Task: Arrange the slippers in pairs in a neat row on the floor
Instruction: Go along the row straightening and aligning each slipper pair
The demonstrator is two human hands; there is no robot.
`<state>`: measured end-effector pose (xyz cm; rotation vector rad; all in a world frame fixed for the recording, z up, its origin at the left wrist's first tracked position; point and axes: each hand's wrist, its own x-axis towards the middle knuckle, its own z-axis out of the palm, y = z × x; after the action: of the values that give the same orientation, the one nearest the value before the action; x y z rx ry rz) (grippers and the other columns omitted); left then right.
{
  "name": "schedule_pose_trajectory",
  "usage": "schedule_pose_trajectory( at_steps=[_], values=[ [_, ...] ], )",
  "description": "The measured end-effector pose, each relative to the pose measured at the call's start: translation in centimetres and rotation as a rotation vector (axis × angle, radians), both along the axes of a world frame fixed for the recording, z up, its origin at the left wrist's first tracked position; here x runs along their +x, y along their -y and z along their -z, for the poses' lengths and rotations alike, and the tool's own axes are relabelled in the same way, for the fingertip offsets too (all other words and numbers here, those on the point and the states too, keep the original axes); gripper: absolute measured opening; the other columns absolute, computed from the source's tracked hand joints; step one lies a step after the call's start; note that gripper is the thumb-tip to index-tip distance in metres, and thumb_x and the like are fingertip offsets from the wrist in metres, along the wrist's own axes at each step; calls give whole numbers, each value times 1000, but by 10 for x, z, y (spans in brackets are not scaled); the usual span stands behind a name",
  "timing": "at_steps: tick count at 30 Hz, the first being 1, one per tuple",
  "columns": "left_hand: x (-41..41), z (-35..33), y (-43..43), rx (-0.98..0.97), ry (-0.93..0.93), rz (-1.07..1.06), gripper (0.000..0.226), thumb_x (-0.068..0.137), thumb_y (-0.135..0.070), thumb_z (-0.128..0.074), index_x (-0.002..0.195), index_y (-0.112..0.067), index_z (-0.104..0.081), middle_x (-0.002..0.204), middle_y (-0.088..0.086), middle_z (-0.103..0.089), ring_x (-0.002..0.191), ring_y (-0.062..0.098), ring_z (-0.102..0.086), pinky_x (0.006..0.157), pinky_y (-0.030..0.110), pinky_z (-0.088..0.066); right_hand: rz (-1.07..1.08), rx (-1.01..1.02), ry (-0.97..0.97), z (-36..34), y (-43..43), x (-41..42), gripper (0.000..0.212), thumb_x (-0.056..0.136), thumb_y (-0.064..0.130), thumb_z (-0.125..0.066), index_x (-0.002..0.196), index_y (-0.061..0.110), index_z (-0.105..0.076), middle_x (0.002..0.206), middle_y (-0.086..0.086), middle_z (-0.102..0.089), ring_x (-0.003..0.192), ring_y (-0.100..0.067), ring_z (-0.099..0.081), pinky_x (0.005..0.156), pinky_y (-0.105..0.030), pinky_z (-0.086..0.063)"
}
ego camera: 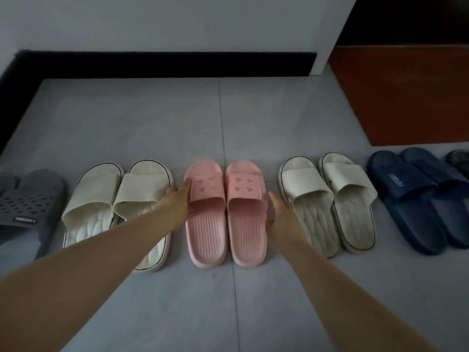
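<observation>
Slippers stand in a row on the grey tile floor, toes pointing at the wall. In the middle is a pink pair: left pink slipper (205, 224) and right pink slipper (247, 224), side by side and touching. My left hand (175, 203) presses flat against the outer side of the left one. My right hand (280, 214) rests against the outer side of the right one, fingers extended. A cream pair (111, 199) stands to the left, another cream pair (327, 199) to the right. A grey pair (28, 204) is at far left, a navy pair (418, 199) at far right.
A dark slipper (459, 161) shows partly at the right edge. A white wall with a black skirting (165, 64) runs behind the row. A red-brown mat or floor area (406, 97) lies at the back right. Bare tiles (228, 301) stretch in front of the row.
</observation>
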<state>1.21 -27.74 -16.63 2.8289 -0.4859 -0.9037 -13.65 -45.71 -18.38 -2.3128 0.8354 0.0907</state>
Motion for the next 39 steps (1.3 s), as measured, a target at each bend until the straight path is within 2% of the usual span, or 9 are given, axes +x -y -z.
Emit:
schedule_pose_trajectory(
  at_steps=[4,8,13,18,28,31,33,36,39],
  values=[
    [-7,-22,29,102,96,55,76,82,-32,-59,143,-15,-18,143,18,-28,131,40,-31,108,44,-29,311,-168,176,-15,50,-32,26,81,9,-57,107,12,-54,119,-15,-48,104,-32,-51,80,-29,-38],
    [-24,-33,83,-128,224,253,66,82,-23,-56,142,-20,-29,148,12,-29,135,35,-26,112,39,-23,486,-172,73,-20,122,-63,52,83,12,-62,128,9,-36,138,-19,-33,118,-39,-44,91,-43,-41],
    [-77,-18,162,-101,-8,528,64,95,-13,-40,148,-26,-7,157,14,-8,142,36,-15,117,38,-15,79,-140,-232,-14,202,-63,71,91,14,-51,148,28,-11,144,-22,-36,126,-39,-42,103,-44,-36],
    [-104,-11,192,-105,-93,365,73,94,-4,-34,143,-48,-3,156,20,6,124,39,-48,103,37,-43,-84,-93,-161,-9,224,-61,51,98,10,-33,143,34,-31,132,-20,-48,117,-37,-50,98,-38,-38],
    [-121,-10,197,-284,-92,115,60,88,1,-39,140,-30,-32,148,14,-23,126,36,-45,103,41,-42,-426,1,-316,-27,259,-51,69,92,-1,-32,143,44,-20,141,-11,-43,114,-30,-54,94,-37,-48],
    [-130,-28,220,-188,-41,-41,62,86,-7,-46,142,-25,-25,147,10,-29,125,38,-44,104,45,-37,-756,-76,-490,-58,283,-50,74,92,5,-38,145,42,-4,139,-13,-43,106,-30,-57,88,-40,-52],
    [-142,-43,244,-135,39,-154,71,85,-13,-53,145,-25,-18,150,8,-30,132,35,-37,110,43,-30,-867,-107,-468,-77,313,-56,66,90,12,-45,145,34,-14,142,-9,-37,114,-28,-51,87,-37,-48],
    [-169,-61,291,-207,94,-222,67,85,-18,-55,144,-23,-23,143,6,-43,130,30,-40,108,38,-29,-779,-228,-325,-91,378,-80,56,85,20,-58,135,28,-35,138,-4,-38,120,-25,-44,88,-36,-46],
    [-204,-67,342,-261,16,-214,59,87,-17,-56,141,-24,-34,140,4,-45,124,29,-45,102,34,-35,-499,-296,-469,-85,450,-108,88,74,30,-73,143,27,-19,146,-12,-24,132,-35,-31,98,-44,-41]
  ],
)
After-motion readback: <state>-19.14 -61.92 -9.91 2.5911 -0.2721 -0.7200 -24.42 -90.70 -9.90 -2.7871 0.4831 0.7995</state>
